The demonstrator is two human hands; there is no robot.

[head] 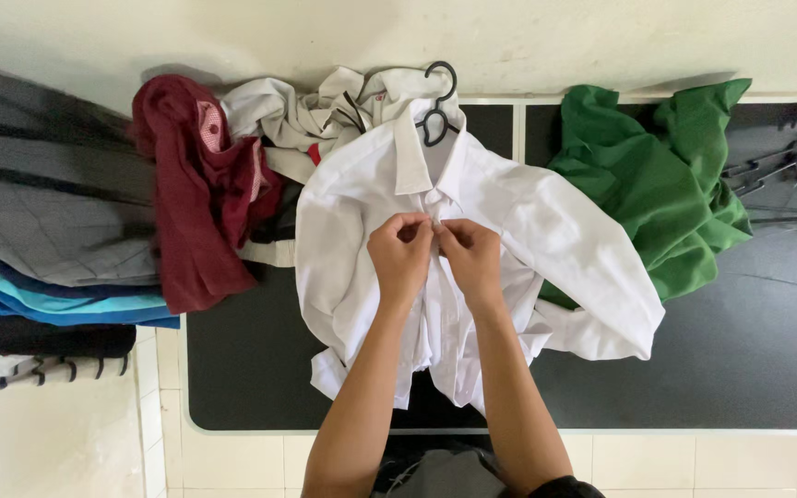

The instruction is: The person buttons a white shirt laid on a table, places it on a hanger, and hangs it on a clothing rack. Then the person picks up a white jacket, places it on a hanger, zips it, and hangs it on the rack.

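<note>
A white collared shirt (546,240) lies front-up on a dark tabletop (749,350), hung on a black hanger (435,115) whose hook points to the wall. My left hand (400,254) and my right hand (469,254) meet at the shirt's front placket just below the collar. Both pinch the fabric edges together at a button. The shirt's right sleeve spreads out toward the green garment.
A green garment (657,175) lies right of the shirt. A maroon garment (191,203) and a crumpled cream one (306,115) sit to the left. A stack of folded grey, blue and black clothes (48,231) fills the far left. Several empty hangers (786,166) lie at the right edge.
</note>
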